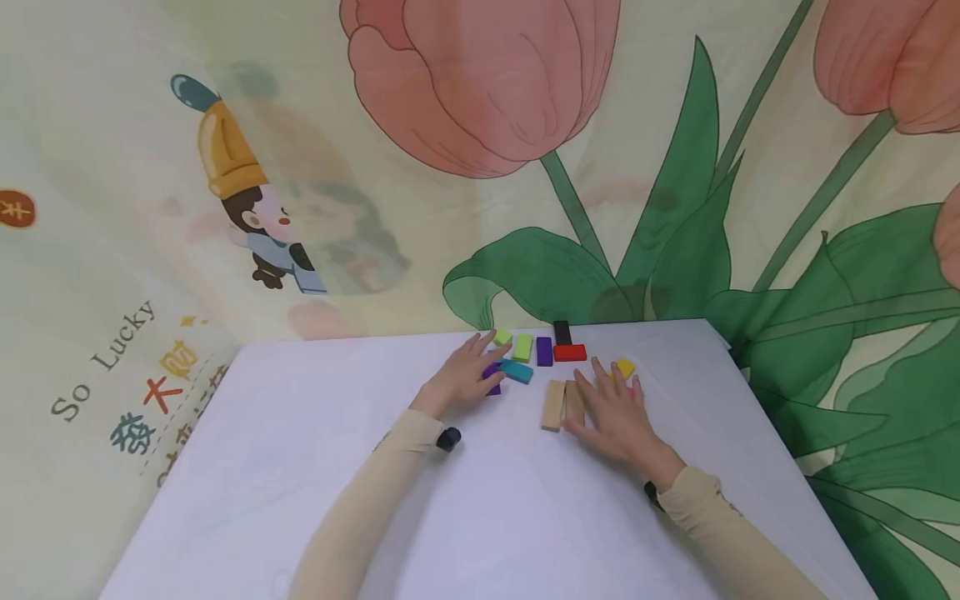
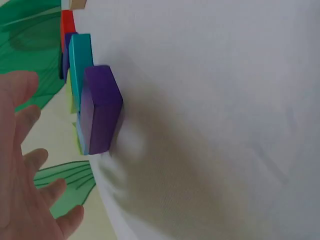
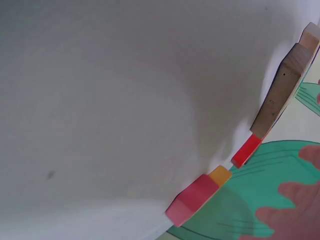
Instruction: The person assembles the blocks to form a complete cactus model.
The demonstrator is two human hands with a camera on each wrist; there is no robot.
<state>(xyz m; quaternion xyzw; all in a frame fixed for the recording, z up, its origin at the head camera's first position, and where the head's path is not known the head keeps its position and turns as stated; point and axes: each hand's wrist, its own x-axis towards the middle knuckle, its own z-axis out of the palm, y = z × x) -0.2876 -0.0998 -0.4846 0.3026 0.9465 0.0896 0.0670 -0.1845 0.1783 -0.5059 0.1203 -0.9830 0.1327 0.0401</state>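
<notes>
In the head view the left hand [image 1: 462, 374] is spread over a purple block [image 1: 492, 382], beside a teal block [image 1: 517, 371]. The right hand [image 1: 617, 415] has its fingers spread over the right one of two plain wooden blocks [image 1: 553, 406] and partly covers a yellow block [image 1: 624, 367]. In the left wrist view, spread fingers of the left hand [image 2: 30, 165] are beside the purple block [image 2: 102, 110], apart from it. A pink block [image 3: 192, 199] and a wooden block [image 3: 282, 90] show in the right wrist view, with the right hand [image 3: 295, 210] at the edge, gripping nothing visible.
Light green blocks [image 1: 522, 347], a purple block [image 1: 544, 351], a red block [image 1: 570, 353] and a black block [image 1: 562, 332] lie near the far edge of the white table [image 1: 300, 467]. Behind stands a backdrop [image 1: 420, 250] with printed tulips.
</notes>
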